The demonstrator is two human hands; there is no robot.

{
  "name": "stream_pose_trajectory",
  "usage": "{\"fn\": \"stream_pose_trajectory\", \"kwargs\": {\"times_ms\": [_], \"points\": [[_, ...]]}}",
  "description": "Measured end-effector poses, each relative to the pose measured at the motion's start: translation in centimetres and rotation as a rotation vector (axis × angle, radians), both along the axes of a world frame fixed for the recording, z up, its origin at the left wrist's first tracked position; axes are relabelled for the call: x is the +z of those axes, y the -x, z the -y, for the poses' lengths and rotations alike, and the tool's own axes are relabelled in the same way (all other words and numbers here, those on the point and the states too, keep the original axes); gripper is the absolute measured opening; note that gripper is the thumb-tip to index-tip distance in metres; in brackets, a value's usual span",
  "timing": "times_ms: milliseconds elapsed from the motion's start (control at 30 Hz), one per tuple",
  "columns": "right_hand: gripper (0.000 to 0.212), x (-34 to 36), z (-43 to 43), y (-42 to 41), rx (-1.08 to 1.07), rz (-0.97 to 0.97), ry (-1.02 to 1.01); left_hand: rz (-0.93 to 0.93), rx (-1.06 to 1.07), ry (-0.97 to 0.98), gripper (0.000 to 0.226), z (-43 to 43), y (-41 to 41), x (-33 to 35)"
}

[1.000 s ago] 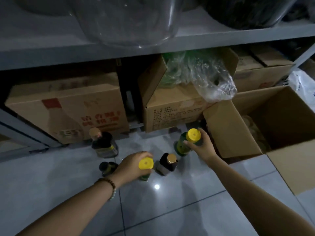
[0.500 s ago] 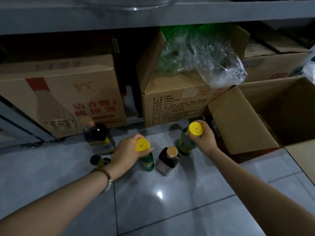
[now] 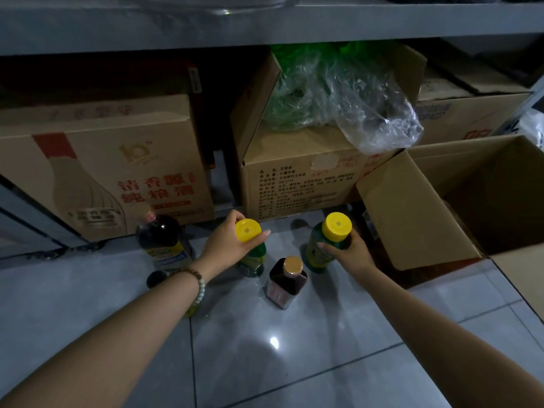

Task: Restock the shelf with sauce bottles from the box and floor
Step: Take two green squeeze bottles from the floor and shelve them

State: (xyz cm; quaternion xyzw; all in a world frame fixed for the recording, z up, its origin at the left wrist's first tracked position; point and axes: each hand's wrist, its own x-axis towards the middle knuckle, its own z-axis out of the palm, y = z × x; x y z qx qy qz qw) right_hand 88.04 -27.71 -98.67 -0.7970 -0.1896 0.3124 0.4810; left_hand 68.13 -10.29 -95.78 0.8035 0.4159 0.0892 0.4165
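Observation:
Two green bottles with yellow caps are over the grey tiled floor. My left hand (image 3: pixel 228 245) grips the left green bottle (image 3: pixel 251 259) just under its cap. My right hand (image 3: pixel 348 251) grips the right green bottle (image 3: pixel 322 250) at its neck. Between them on the floor stands a small dark bottle with a tan cap (image 3: pixel 285 282). A bigger dark bottle (image 3: pixel 160 238) stands at the left, and a black-capped bottle (image 3: pixel 157 278) is half hidden by my left forearm. The open cardboard box (image 3: pixel 418 219) lies at the right. The grey shelf board (image 3: pixel 265 22) runs across the top.
Under the shelf sit closed cartons: a printed one (image 3: pixel 117 172) at the left, a middle one (image 3: pixel 294 178) topped with crumpled clear plastic (image 3: pixel 362 101), more at the far right (image 3: pixel 465 113). A shelf leg (image 3: pixel 35 222) slants at the left.
Both hands have stayed closed on their yellow-capped bottles. The view has moved closer and lower toward the bottles and the cartons under the shelf.

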Motion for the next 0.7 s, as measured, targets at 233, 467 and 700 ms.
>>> {"fn": "stream_pose_trajectory", "kwargs": {"times_ms": [233, 467, 700], "points": [[0.066, -0.8, -0.4, 0.5, -0.052, -0.038, -0.07, 0.08, -0.202, 0.125, 0.065, -1.8, 1.6, -1.5], [0.059, -0.1, -0.3, 1.4, -0.078, -0.014, -0.076, 0.102, -0.074, 0.045, 0.072, -1.3, 1.5, -1.6], [0.048, 5.8, 0.8, 2.8, -0.175, -0.006, -0.136, 0.299, 0.05, 0.012, 0.056, -0.9, 1.7, 6.7]]}}
